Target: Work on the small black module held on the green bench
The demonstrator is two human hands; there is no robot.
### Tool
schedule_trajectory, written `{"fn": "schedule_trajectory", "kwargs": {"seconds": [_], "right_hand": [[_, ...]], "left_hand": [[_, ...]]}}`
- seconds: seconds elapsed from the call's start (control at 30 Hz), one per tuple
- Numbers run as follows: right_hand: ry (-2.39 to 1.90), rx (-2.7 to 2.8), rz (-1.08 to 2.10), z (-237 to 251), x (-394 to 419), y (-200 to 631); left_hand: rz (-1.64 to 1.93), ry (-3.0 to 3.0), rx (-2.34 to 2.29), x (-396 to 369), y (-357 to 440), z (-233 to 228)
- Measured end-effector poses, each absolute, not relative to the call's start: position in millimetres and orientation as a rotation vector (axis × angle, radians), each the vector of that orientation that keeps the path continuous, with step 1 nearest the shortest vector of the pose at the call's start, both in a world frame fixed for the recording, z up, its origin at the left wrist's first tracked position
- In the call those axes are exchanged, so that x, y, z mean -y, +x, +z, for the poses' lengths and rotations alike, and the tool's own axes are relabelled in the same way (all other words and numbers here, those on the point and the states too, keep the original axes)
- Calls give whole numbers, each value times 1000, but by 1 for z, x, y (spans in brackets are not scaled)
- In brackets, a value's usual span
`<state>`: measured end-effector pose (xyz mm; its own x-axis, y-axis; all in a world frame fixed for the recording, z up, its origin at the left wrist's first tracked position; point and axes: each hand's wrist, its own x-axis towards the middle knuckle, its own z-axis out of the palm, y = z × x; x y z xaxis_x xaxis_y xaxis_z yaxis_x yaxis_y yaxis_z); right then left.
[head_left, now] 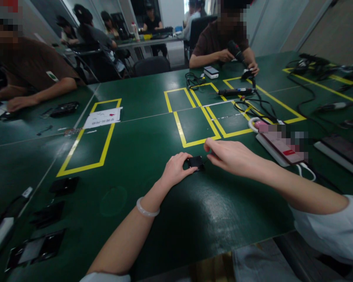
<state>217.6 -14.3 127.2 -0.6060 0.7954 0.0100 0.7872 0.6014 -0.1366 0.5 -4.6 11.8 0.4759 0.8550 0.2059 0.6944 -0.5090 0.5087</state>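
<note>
My left hand (176, 169) grips a small black rectangular part (196, 162) by its left end, thumb on the near side and fingers on the far side. The part rests on the green table (164, 235). Just to its right is my right hand (232, 156), fingers curled and thumb drawn in beside them. Whatever the right fingertips may hold is too small to make out. More black parts, among them a flat block (64, 185), a dark piece (48, 214) and a larger shiny piece (37, 248), lie at the left.
Yellow tape frames (105, 145) mark the table, with a paper label (103, 117) on one. Right of my hand lie a phone (282, 145) and cables (261, 103). A black electric screwdriver (236, 92) lies farther back. One co-worker (220, 43) sits opposite, another (38, 66) at left.
</note>
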Motion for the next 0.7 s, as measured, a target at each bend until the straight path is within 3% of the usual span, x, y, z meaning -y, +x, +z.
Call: {"fn": "schedule_trajectory", "kwargs": {"seconds": [0.7], "right_hand": [[-1414, 2765, 108, 125, 13, 215]], "left_hand": [[618, 2375, -1307, 3, 0, 10]]}}
